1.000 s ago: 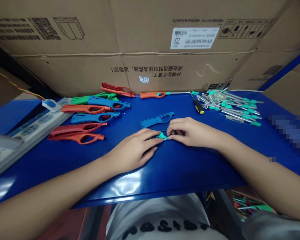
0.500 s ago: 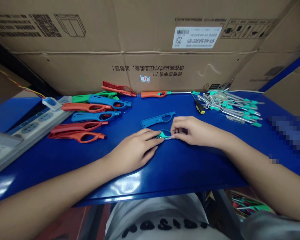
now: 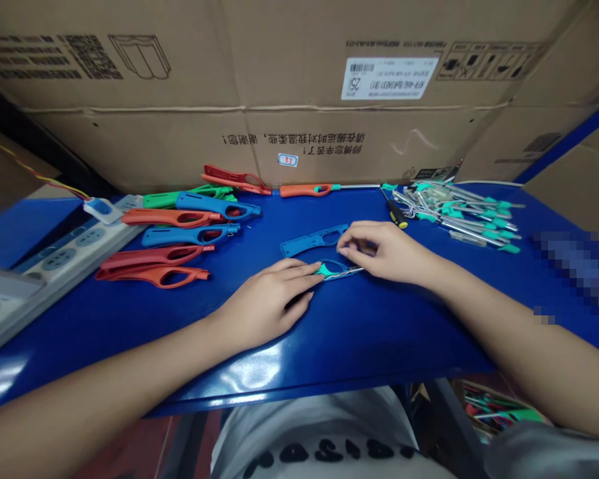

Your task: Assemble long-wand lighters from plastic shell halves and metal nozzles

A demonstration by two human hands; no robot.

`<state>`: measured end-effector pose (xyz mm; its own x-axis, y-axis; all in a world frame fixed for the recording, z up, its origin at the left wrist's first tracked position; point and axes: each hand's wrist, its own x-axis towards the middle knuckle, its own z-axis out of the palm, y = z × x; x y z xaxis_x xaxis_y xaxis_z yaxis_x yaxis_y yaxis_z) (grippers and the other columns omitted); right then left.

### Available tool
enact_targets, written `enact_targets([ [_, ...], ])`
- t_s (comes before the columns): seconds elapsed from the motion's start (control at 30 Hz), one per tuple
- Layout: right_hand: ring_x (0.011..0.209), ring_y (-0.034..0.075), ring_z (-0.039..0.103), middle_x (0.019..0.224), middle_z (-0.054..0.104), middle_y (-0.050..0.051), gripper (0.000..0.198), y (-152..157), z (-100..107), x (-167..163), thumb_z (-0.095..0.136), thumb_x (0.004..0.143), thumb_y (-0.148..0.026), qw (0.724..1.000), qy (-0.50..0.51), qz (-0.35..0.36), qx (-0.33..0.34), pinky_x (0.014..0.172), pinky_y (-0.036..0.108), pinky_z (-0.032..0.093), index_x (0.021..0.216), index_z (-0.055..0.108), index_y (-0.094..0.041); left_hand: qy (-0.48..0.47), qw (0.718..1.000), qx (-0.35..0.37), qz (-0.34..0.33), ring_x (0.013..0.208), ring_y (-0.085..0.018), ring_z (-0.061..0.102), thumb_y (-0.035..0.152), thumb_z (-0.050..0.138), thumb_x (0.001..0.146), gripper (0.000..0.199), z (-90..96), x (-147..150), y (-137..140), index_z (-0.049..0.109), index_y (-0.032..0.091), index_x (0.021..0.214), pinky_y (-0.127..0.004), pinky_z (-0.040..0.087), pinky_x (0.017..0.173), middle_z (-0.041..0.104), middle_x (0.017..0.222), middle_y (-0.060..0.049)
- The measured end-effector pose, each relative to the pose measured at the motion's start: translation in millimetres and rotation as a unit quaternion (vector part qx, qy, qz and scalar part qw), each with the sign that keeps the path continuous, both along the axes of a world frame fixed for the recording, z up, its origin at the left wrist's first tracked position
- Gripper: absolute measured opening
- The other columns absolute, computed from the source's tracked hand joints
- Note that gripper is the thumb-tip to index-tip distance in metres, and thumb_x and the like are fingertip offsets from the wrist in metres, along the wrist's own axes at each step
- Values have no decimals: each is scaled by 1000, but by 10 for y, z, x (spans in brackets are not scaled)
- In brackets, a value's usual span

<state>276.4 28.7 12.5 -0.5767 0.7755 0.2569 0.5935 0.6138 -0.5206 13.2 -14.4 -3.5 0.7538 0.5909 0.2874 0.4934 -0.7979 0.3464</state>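
Fingers of the left hand [image 3: 274, 296], laid nearly straight, hold a thin blue plastic handle half with a looped end [image 3: 337, 261] down against the glossy blue tabletop [image 3: 379, 346] at the centre of the frame. Their tips reach a small turquoise plastic trigger [image 3: 323, 269] set beside the loop. Fingers of the right hand [image 3: 389, 251] curl inward just right of centre, thumb and index tips close together; whether anything is pinched there, I cannot tell. A slim silver metal rod with a thin wire alongside [image 3: 349, 272] runs along the loop's lower edge, its far end passing under that hand.

To seat such parts well, I would pin the handle half flat, steady the trigger with a light fingertip, and lay rod and wire along the channel without kinking the wire or letting it ride over the rim.

Just above lies a matching blue plastic shell half [image 3: 304, 243], its hollow face ribbed, its loop beside the right fingertips. Smooth, tapering red, orange, blue and green plastic shells [image 3: 174, 236] lie at left; slender metal tubes with turquoise fittings [image 3: 479, 214] are heaped at upper right.
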Motion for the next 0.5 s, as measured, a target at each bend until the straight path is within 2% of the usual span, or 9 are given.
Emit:
enact_targets([
  [0.1, 97, 23, 60, 107, 62, 10, 24, 91, -89, 54, 53, 94, -18, 994, -57, -31, 90, 86, 37, 49, 111, 70, -20, 7, 1000, 6, -2, 128, -26, 59, 18, 52, 97, 38, -1, -5, -1, 65, 18, 133, -47, 52, 108, 63, 141, -10],
  [0.17, 109, 27, 57, 115, 58, 12, 27, 151, -147, 93, 53, 94, -18, 990, -90, -29, 104, 96, 44, 47, 115, 69, -23, 10, 1000, 7, -3, 129, -26, 59, 19, 51, 98, 38, -2, -6, 1, 64, 18, 133, -48, 51, 109, 62, 142, -10],
  [0.3, 110, 28, 54, 116, 56, 12, 19, 210, -201, 130, 57, 92, -20, 991, -91, -33, 96, 99, 48, 47, 106, 70, -22, 17, 1000, 6, -5, 131, -28, 58, 20, 50, 99, 38, -5, -3, 10, 63, 17, 135, -50, 50, 110, 60, 143, -12],
  [0.5, 109, 29, 54, 114, 57, 12, 11, 178, -154, 109, 57, 91, -20, 992, -90, -22, 81, 96, 48, 47, 99, 64, -21, 11, 1000, 8, -7, 132, -27, 57, 19, 52, 98, 39, 1, -10, 17, 61, 19, 136, -51, 50, 110, 61, 143, -12],
])
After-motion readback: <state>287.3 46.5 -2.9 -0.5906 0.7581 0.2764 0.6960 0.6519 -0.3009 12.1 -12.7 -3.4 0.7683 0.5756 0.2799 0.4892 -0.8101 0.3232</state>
